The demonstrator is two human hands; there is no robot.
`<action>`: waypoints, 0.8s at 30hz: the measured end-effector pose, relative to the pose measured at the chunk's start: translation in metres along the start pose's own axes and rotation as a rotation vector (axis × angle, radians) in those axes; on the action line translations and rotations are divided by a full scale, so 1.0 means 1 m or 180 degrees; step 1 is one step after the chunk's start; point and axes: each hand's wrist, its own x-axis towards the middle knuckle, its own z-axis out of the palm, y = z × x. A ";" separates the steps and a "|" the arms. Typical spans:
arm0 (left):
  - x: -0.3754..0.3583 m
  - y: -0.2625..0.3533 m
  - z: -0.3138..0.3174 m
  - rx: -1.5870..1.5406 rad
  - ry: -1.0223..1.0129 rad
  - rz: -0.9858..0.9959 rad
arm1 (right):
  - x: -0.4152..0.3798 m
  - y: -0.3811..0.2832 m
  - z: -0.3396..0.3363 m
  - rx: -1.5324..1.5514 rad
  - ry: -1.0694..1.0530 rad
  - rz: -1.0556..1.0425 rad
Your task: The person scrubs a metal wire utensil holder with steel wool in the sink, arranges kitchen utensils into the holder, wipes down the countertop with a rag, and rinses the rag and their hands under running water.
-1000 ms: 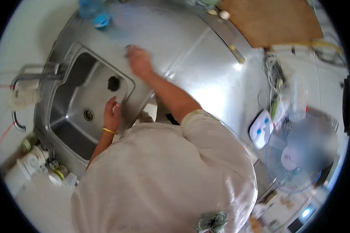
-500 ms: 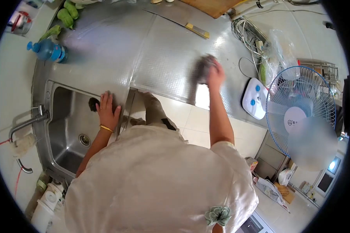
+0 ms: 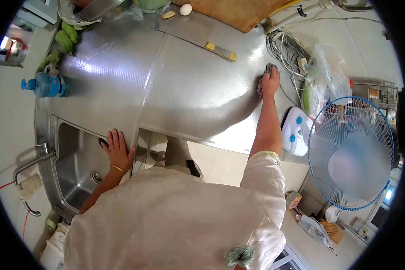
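at the steel desk (image 3: 184,85), the right hand (image 3: 271,81) presses a grey cloth (image 3: 262,77) flat at two o'clock, beside tangled cables (image 3: 288,49), wiping the surface; the left hand (image 3: 118,149), fingers spread and holding nothing, braces on the sink (image 3: 72,157) rim at nine o'clock for balance.

The right hand (image 3: 271,82) hides most of the grey cloth (image 3: 263,77); its grip is unclear.

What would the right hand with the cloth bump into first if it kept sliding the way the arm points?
Probably the tangle of cables just beyond the right hand and its cloth, though depth is hard to judge.
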 end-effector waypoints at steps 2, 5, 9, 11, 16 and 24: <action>-0.001 -0.001 0.004 0.0091 0.0222 0.0131 | 0.007 -0.018 -0.001 0.0374 -0.0239 -0.0279; 0.000 -0.008 0.012 0.0126 0.0471 0.0261 | -0.031 -0.064 0.000 0.0706 -0.0395 -0.0778; -0.001 -0.005 0.011 0.0173 0.0396 0.0205 | -0.103 -0.198 -0.018 0.1603 -0.0866 -0.1208; 0.000 -0.003 0.006 0.0125 0.0272 0.0131 | -0.130 -0.240 -0.018 0.1759 -0.1012 -0.1334; -0.002 -0.008 0.009 0.0221 0.0251 0.0165 | -0.074 -0.183 -0.009 0.2473 -0.0929 0.1184; -0.002 -0.005 0.000 -0.0183 0.0119 0.0095 | -0.021 -0.110 0.008 0.0483 -0.0466 -0.0545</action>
